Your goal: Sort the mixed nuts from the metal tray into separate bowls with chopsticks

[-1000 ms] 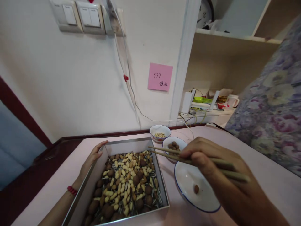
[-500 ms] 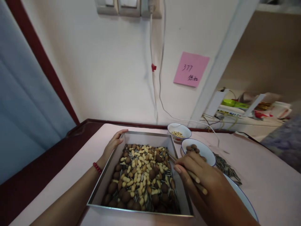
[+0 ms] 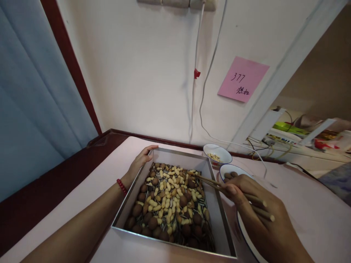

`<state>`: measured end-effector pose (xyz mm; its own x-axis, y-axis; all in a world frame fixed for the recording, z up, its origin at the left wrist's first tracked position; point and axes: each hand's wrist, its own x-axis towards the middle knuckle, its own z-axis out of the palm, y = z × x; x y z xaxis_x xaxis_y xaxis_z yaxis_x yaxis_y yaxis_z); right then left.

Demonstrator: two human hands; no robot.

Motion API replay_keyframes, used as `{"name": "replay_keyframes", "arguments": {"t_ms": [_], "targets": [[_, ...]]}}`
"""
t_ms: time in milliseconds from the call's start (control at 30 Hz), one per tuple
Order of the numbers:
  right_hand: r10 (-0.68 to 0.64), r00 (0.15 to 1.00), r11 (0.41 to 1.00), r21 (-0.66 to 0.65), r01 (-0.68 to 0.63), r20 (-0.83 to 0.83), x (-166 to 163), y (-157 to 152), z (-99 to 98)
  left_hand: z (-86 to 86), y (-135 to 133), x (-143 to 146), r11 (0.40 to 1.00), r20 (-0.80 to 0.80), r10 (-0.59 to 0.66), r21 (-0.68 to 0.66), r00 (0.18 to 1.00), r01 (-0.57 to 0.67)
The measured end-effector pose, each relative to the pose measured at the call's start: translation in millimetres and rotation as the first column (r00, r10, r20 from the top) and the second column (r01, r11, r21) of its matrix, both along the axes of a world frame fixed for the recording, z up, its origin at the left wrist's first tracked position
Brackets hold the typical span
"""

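My left hand (image 3: 141, 160), with a red bead bracelet (image 3: 121, 186) on its wrist, is closed over the far left rim of a square metal-edged box (image 3: 175, 153). Inside lie peanuts in the shell (image 3: 167, 197), round brown nuts (image 3: 137, 210) and striped sunflower seeds (image 3: 201, 201). In my right hand (image 3: 255, 204) is a pair of wooden chopsticks (image 3: 210, 181), crossing the box's right wall. Their tips reach among the nuts near the far right corner; whether they pinch one I cannot tell.
Behind the box's right side stands a bowl (image 3: 217, 154) with a few peanuts. A second bowl (image 3: 225, 168) holds brown nuts, partly behind my right hand, and a larger dish (image 3: 246, 241) shows below it. A white cable (image 3: 236, 140) runs down the wall onto the table.
The view has shifted, moving the scene rightward. My right hand has drawn back and turned, the chopsticks now showing more of their length with tips over the nuts. My left hand stays on the rim.
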<state>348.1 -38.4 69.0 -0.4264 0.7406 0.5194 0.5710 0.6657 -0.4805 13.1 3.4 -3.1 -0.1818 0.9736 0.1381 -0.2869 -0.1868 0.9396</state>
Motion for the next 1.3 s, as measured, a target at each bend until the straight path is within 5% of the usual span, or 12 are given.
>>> {"name": "replay_keyframes", "arguments": {"t_ms": [167, 300, 767, 1300], "targets": [[-0.065, 0.994, 0.995, -0.078, 0.058, -0.093, -0.6, -12.4, 11.1, -0.3, -0.7, -1.0, 1.000, -0.001, 0.000, -0.006, 1.000, 0.000], [-0.052, 0.999, 0.998, -0.048, 0.051, -0.010, -1.8, -14.6, 14.6, -1.5, 0.9, -2.7, 1.000, -0.013, -0.018, -0.003, 1.000, 0.018], [-0.027, 0.999, 1.000, 0.001, 0.027, -0.030, -16.9, -4.3, -6.0, -3.4, 2.7, -3.7, 1.000, -0.048, 0.008, 0.017, 0.999, -0.007], [-0.054, 0.997, 0.998, 0.031, 0.056, -0.062, -6.2, -10.6, 15.2, -4.5, 3.1, -5.4, 1.000, -0.042, -0.018, 0.000, 0.999, 0.018]]}}
